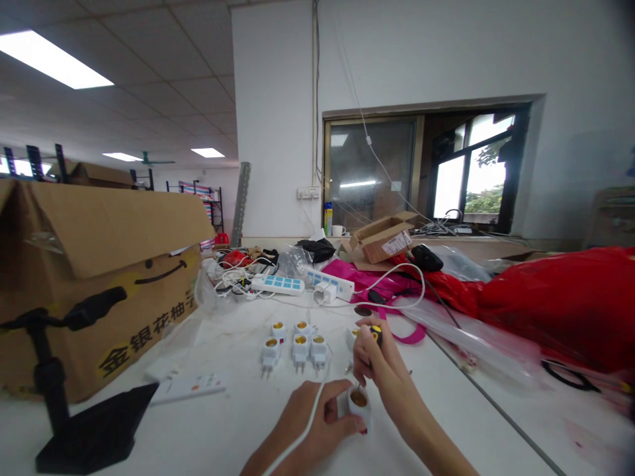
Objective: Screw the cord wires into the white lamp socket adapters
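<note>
White lamp socket in left hand — screwdriver in right hand

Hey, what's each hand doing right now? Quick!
Left hand: closed, holding a white lamp socket.
Right hand: closed, holding a small screwdriver.

Bare left hand, bare right hand

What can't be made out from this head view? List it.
Head view:
- screwdriver: handle mostly hidden by the right hand
- socket: one side hidden by the left hand
- second socket: partly hidden behind the right hand
- cardboard box: cut off by the left edge
- red bag: cut off by the right edge
- label on small carton: too small to read
</note>
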The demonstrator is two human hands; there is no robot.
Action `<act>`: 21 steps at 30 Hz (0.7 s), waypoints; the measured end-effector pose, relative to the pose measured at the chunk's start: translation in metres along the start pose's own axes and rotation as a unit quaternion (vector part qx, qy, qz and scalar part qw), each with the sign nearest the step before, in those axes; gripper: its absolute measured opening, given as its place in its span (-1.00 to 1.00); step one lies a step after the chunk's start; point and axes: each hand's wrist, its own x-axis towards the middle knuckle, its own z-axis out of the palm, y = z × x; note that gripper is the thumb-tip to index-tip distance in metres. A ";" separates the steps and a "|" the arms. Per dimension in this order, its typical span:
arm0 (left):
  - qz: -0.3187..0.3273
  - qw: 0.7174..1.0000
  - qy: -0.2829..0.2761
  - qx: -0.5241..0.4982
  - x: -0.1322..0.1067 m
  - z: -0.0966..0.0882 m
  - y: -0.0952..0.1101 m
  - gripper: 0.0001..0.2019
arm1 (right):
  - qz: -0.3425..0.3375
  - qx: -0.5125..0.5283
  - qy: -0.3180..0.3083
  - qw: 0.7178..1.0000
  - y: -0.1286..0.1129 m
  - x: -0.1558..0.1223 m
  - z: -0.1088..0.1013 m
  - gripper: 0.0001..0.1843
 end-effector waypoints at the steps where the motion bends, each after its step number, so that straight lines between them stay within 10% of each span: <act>1: -0.001 1.000 0.000 0.001 0.000 -0.001 0.001 -0.48 | 0.003 0.002 -0.003 1.000 0.000 0.000 -0.001 -0.55; 21: -0.002 1.000 0.015 0.001 0.002 0.005 -0.008 -0.55 | 0.003 -0.162 -0.080 0.984 -0.015 -0.002 0.001 -0.55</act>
